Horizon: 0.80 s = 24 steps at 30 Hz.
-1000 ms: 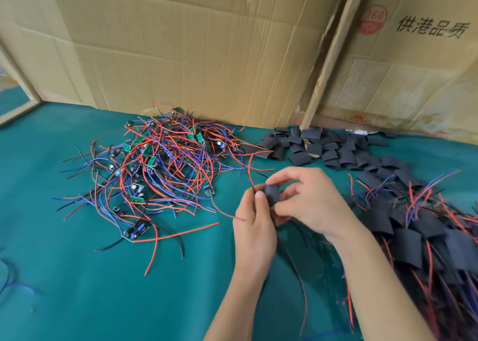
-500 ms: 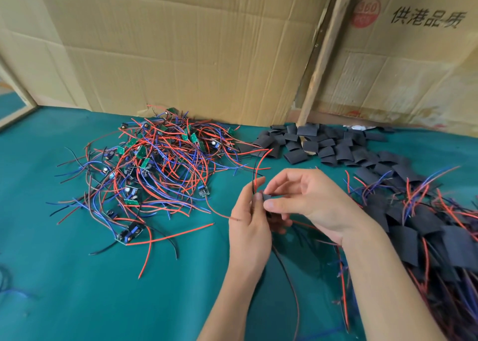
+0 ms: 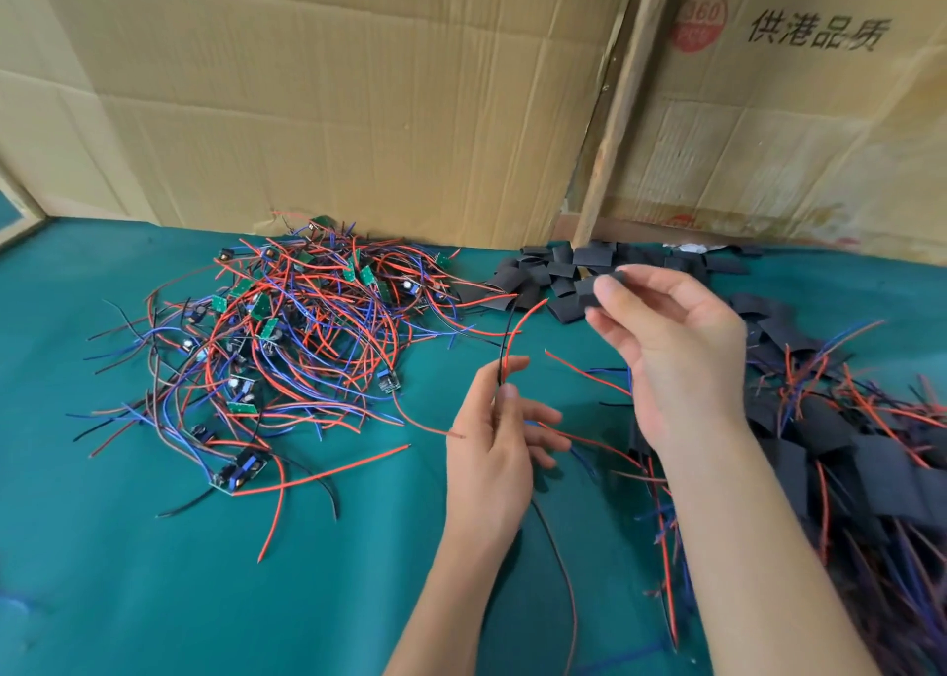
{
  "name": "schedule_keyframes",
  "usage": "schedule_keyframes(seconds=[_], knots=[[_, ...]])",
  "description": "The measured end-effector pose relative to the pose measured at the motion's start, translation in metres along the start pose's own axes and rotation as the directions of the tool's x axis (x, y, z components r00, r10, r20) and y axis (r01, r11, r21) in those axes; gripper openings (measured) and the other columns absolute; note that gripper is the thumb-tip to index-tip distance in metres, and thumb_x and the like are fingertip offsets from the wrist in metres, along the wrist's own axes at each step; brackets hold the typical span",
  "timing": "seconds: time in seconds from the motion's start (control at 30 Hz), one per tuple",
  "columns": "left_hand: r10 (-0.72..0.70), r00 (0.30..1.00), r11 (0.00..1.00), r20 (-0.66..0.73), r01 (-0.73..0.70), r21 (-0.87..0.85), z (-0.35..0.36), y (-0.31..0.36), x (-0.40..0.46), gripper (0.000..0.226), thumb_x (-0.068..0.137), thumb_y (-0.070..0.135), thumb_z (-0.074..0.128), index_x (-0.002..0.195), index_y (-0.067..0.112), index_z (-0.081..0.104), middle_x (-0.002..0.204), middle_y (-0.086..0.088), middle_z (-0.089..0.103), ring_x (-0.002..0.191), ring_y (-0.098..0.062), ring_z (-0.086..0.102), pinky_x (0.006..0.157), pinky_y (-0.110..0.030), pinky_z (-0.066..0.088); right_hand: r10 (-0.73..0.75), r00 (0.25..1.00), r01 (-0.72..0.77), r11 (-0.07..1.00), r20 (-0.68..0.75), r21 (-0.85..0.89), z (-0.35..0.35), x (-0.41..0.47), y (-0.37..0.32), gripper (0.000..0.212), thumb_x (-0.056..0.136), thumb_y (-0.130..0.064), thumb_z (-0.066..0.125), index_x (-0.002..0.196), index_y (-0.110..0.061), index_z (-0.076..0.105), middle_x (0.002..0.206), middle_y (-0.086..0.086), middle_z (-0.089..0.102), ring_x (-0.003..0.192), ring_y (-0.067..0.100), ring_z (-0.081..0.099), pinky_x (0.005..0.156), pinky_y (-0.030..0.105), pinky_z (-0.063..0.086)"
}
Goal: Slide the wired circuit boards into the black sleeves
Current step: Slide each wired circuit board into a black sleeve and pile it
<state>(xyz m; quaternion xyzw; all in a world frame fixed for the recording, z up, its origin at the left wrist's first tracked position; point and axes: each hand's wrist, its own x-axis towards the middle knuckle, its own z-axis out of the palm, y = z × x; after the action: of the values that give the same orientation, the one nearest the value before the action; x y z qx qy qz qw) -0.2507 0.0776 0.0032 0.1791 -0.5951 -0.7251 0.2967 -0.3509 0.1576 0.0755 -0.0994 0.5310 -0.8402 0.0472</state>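
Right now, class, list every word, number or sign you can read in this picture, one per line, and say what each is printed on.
"供港品质": black print on the right cardboard box, upper right.
"360": in the round red stamp on the same box; the smaller line under it is too blurred to read.
Green circuit boards in the wire pile: any markings are too small to read.
Black sleeves: no print visible.

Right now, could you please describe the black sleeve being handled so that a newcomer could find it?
Start at the pile of flat black sleeves below the wooden post. Just right of it, the right hand pinches one small black sleeve at its fingertips, the only one lifted off the green cloth.
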Motion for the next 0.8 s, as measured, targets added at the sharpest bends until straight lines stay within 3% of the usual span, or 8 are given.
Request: schedule_keyframes(seconds=[0.23, 0.43, 0.63, 0.8], knots=[[0.042, 0.999, 0.998, 0.023, -0.043, 0.052, 0.000, -0.003, -0.002, 0.030, 0.109, 0.012, 0.034, 0.117, 0.025, 0.060, 0.066, -0.003, 0.065, 0.055, -0.018, 0.063, 0.053, -0.025, 0.051, 0.012, 1.000, -0.011, 0.998, 0.018, -0.065, 0.014, -0.008, 0.008, 0.014, 0.080, 0.001, 0.083, 0.085, -0.005, 0.071, 0.073, 0.005, 0.073, 0.067, 0.017, 0.070, 0.065, 0.024, 0.058], [0.058, 0.998, 0.996, 0.026, -0.059, 0.072, 0.001, -0.004, -0.002, 0.033, 0.109, 0.013, 0.036, 0.119, 0.031, 0.061, 0.067, -0.003, 0.065, 0.057, -0.018, 0.064, 0.055, -0.026, 0.051, -0.003, 1.000, 0.002, 0.996, -0.011, -0.087, 0.011, -0.007, 0.007, 0.015, 0.079, -0.002, 0.085, 0.080, -0.008, 0.072, 0.071, 0.005, 0.074, 0.065, 0.017, 0.069, 0.062, 0.023, 0.057], [0.034, 0.999, 0.999, -0.030, -0.034, 0.003, 0.000, -0.003, -0.001, 0.030, 0.109, 0.013, 0.037, 0.123, 0.027, 0.060, 0.068, -0.009, 0.066, 0.056, -0.021, 0.065, 0.054, -0.027, 0.052, -0.108, 0.991, 0.097, 0.987, -0.077, -0.131, 0.009, -0.006, 0.005, 0.018, 0.081, -0.006, 0.085, 0.077, -0.012, 0.068, 0.067, -0.001, 0.072, 0.061, 0.015, 0.065, 0.060, 0.026, 0.056], [0.049, 0.998, 0.999, -0.040, -0.048, 0.020, 0.000, -0.005, -0.001, 0.032, 0.109, 0.013, 0.038, 0.123, 0.030, 0.061, 0.069, -0.008, 0.066, 0.057, -0.021, 0.065, 0.054, -0.028, 0.052, -0.114, 0.993, 0.107, 0.978, -0.025, -0.178, 0.012, -0.007, 0.007, 0.019, 0.079, -0.008, 0.086, 0.075, -0.013, 0.068, 0.066, -0.002, 0.071, 0.056, 0.016, 0.063, 0.057, 0.023, 0.054]])
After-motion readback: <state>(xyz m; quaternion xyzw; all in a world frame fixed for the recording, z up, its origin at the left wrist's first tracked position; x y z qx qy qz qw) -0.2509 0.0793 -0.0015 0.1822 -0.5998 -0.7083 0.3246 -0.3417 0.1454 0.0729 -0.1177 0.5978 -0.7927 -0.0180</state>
